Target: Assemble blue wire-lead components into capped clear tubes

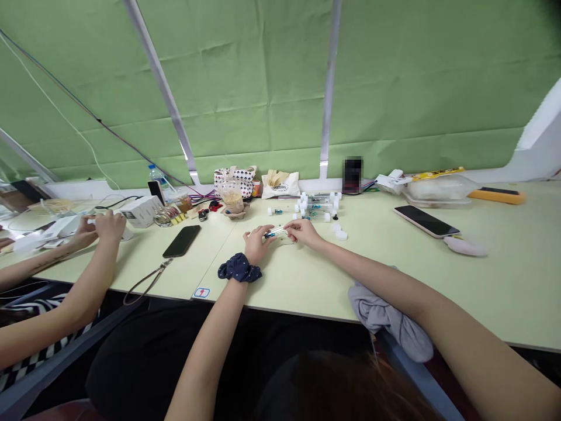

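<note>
A small clear tube (277,232) with something blue at its left end lies between my two hands, just above the table. My left hand (258,245) is closed around its left part, with a dark blue scrunchie on the wrist. At the right end, the fingers of my right hand (305,233) are pinched on the tube; their tips partly hide it. Beyond my hands is a pile of similar clear tubes (319,206) with white ends and blue parts inside. Loose white caps (340,235) lie to the right of my right hand.
A phone (182,241) with a strap lies left, another phone (426,221) right. Behind stand a plastic cup (232,202), a pouch (280,184) and a clear food container (442,190). Grey cloth (385,316) hangs at the front edge. A co-worker's hands (103,227) work at far left.
</note>
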Motion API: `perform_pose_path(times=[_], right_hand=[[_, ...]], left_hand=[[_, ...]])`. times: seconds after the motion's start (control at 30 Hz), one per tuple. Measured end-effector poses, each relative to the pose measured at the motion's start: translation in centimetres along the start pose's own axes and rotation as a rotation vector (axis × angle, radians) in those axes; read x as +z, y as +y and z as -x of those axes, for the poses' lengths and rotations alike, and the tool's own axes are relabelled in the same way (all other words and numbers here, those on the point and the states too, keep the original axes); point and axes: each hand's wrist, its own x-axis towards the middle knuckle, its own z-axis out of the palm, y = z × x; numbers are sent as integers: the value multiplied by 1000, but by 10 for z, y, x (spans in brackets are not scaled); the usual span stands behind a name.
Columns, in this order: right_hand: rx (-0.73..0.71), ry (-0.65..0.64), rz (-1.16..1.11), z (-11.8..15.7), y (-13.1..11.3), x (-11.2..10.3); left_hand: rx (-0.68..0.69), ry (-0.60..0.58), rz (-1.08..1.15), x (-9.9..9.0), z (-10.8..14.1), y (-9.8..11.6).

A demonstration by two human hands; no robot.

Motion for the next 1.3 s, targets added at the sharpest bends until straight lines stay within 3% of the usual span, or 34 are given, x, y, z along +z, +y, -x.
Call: perform_pose_path(times=[0.3,0.67,0.97,1.03,1.13,1.23,1.3], right_hand=[[190,-149,-467,2,-11,-9],[397,-216,-513,2,-7,-14],[403,-284,-471,0,-5,-15],[376,-254,-444,-2,-6,-14],[266,-60,-334,-9,-7,-18],[155,196,-44,-18,-3,-31],[98,289,237,-23,-1,-44]], left_hand=[[6,67,162,0,-5,-6],[125,-16,307,2,-5,-7],[205,-60,265,0,-5,-6],[171,-48,276,1,-6,-7],[108,19,269,4,-7,-10],[32,74,219,5,-7,-14],[-1,103,209,4,-7,-16]])
